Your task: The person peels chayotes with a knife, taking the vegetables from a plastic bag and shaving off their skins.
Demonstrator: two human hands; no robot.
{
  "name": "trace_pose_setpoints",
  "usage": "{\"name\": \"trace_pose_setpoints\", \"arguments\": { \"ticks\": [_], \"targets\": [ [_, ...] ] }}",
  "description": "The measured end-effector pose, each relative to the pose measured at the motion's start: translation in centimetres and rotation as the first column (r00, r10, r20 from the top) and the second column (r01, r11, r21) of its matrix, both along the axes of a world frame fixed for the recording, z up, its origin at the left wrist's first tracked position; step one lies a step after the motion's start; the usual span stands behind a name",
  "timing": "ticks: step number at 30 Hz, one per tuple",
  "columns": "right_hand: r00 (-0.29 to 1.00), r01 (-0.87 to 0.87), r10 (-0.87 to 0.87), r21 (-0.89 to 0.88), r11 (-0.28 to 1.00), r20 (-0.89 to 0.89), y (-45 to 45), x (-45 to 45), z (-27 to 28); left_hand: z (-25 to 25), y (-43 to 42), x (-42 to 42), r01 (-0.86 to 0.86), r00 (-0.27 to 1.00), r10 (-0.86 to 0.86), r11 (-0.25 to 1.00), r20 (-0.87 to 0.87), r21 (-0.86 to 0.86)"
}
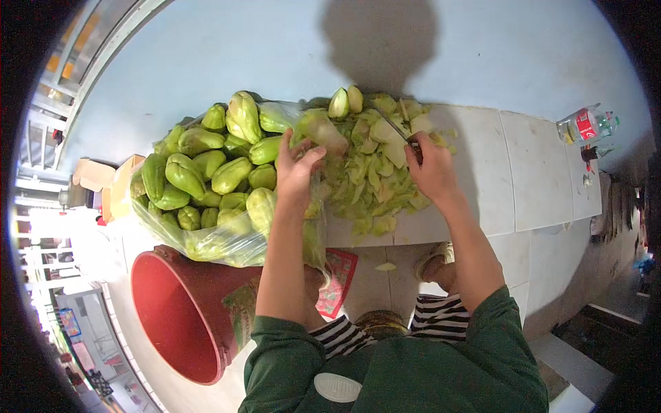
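My left hand (297, 168) is raised at the right edge of a clear plastic bag (234, 253) full of green chayotes (231, 175). Its fingers and thumb are apart, with nothing clearly between them. Just beyond the fingertips is a pale, motion-blurred shape (325, 132), perhaps a chayote; I cannot tell whether it touches the hand. My right hand (430, 162) grips a knife (391, 126) by its dark handle, the thin blade angled up and left over a heap of pale green peelings and cut pieces (372, 168). Two pale chayotes (339, 104) stand together behind the heap.
A red bucket (172, 316) lies on its side at lower left. Cardboard boxes (113, 179) sit left of the bag. Plastic bottles (589, 125) stand at the far right of the tiled ledge (485, 158). A blue-grey wall (241, 48) rises behind.
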State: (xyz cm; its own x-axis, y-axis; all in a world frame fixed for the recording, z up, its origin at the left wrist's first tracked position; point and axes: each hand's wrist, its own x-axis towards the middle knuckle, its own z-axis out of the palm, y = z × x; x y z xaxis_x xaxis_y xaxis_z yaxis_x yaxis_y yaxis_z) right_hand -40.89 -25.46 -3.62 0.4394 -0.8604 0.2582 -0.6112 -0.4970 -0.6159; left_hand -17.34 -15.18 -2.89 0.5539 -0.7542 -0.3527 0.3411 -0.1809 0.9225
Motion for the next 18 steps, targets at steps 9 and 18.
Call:
{"name": "trace_pose_setpoints", "arguments": {
  "ticks": [9, 18],
  "targets": [
    [1.0, 0.01, -0.01, 0.057, 0.998, 0.005, -0.2, -0.3, 0.3, -0.6, 0.5, 1.6, 0.005, 0.996, -0.007, 1.0, 0.088, 0.02],
    [0.999, -0.008, -0.002, 0.181, 0.983, 0.05, 0.5, 0.1, 0.9, -2.0, 2.8, 4.7, -0.029, 0.78, 0.0, 0.999, 0.626, 0.036]
  ]
}}
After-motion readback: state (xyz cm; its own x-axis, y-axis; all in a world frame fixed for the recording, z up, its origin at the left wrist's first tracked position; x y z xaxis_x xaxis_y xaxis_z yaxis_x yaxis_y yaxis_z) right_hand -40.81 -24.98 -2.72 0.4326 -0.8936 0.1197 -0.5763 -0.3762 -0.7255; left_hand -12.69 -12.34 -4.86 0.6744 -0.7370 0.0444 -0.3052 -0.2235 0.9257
